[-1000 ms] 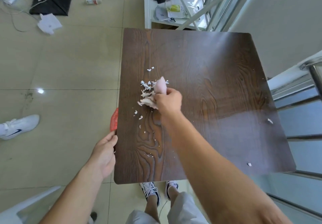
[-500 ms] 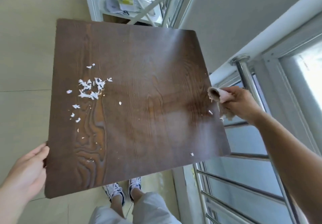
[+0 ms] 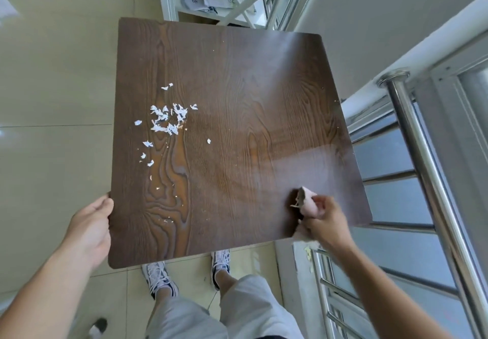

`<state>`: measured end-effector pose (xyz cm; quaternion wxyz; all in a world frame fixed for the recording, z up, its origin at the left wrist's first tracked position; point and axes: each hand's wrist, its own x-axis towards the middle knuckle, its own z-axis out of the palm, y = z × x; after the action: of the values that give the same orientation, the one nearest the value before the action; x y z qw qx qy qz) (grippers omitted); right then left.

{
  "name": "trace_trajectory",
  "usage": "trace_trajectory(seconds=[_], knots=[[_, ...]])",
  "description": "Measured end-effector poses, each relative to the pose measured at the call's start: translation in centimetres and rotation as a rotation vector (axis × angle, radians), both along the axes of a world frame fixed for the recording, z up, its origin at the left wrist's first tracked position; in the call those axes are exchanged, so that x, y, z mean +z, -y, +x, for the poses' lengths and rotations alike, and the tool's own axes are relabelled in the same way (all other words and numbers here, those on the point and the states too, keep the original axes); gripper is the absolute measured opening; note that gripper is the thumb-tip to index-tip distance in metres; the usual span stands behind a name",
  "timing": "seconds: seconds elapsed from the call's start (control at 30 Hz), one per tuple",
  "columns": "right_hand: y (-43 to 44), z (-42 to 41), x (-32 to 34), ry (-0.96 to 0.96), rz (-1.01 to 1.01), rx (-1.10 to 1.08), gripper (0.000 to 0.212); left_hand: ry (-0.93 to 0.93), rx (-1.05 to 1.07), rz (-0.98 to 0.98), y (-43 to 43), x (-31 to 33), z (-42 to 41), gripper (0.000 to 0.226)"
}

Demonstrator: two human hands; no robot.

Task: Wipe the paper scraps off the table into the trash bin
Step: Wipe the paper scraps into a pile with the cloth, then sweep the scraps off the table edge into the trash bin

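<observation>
My right hand (image 3: 326, 222) fingers pinch pink cloth (image 3: 307, 204) near table (image 3: 237, 74) corner; left hand (image 3: 91, 222) curled on edge. Paper scraps (image 3: 166, 119) far left of cloth — bin unseen, probably below left fingers; hard sweep scatters scraps onto floor.

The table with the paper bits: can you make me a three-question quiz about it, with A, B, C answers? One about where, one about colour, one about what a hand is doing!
1. Where is the main pile of paper scraps on the table?
A. left half
B. far right corner
C. near right corner

2. What colour is the cloth?
A. green
B. pale pink
C. black

3. What is the left hand doing?
A. pressing flat on the tabletop
B. holding the cloth
C. gripping the table's left edge

Answers:
1 A, the white scraps cluster left of the middle.
2 B, the wad in the right hand looks pale pink.
3 C, its fingers curl against the left edge near the front corner.
</observation>
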<state>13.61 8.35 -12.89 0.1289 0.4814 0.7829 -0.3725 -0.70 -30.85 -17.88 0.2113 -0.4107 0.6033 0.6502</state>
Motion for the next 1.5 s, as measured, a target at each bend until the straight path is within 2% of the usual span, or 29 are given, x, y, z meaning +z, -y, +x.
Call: trace_trajectory(seconds=[0.13,0.23,0.33,0.4,0.53,0.63,0.73,0.8,0.87,0.93,1.0,1.1,1.2,1.27,1.37,1.5], knots=[[10.1,-2.3,-0.4,-0.163,-0.091,-0.172,0.037,-0.011,0.013,0.057,0.3,0.3,-0.1,0.039],[18.2,-5.1,-0.5,-0.203,-0.138,-0.213,0.041,0.005,0.003,0.133,0.5,0.9,-0.1,0.024],[24.7,-7.6,-2.1,-0.221,-0.178,-0.363,0.062,0.026,-0.029,0.192,1.0,0.8,-0.4,0.026],[27.9,-9.4,-2.7,-0.235,-0.180,-0.494,0.062,0.026,-0.033,0.199,1.5,0.2,-0.6,0.031],[30.9,-14.9,-2.5,-0.268,-0.174,-0.679,0.063,0.015,-0.038,0.219,1.8,-0.9,-0.4,0.036],[31.1,-20.7,-2.3,-0.255,-0.195,-0.689,0.068,0.024,-0.028,0.213,1.3,-0.7,-0.3,0.034],[30.0,-25.1,-1.5,-0.343,-0.290,-0.718,0.065,0.023,-0.044,0.223,1.3,-0.9,-0.4,0.033],[28.6,-25.3,-1.0,-0.439,-0.357,-0.674,0.066,0.026,-0.058,0.229,1.6,-0.9,-0.3,0.033],[26.5,-23.9,-0.1,-0.505,-0.318,-0.615,0.074,0.027,-0.073,0.249,1.8,-0.9,-0.3,0.033],[23.5,-21.1,0.7,-0.588,-0.240,-0.574,0.055,0.025,-0.084,0.258,1.8,-1.0,-0.2,0.035],[19.9,-18.3,1.8,-0.586,-0.134,-0.483,0.034,0.021,-0.088,0.237,1.9,-1.0,-0.3,0.036],[14.7,-16.2,2.1,-0.415,0.050,-0.296,0.035,-0.014,-0.125,0.207,1.9,-0.7,-0.7,0.039],[13.3,-18.1,-0.1,-0.207,0.078,-0.129,0.034,-0.039,-0.145,0.193,1.5,-0.5,-2.0,0.040],[14.2,-20.4,-1.4,-0.181,0.111,-0.050,0.045,-0.057,-0.133,0.185,1.2,-1.4,-3.2,0.039],[17.6,-24.1,-2.9,-0.237,0.044,-0.003,0.065,-0.095,-0.118,0.144,1.0,-4.2,-4.4,0.043],[21.0,-27.0,-3.5,-0.349,-0.203,-0.010,0.044,-0.098,-0.108,0.082,0.3,-3.8,-5.2,0.046]])
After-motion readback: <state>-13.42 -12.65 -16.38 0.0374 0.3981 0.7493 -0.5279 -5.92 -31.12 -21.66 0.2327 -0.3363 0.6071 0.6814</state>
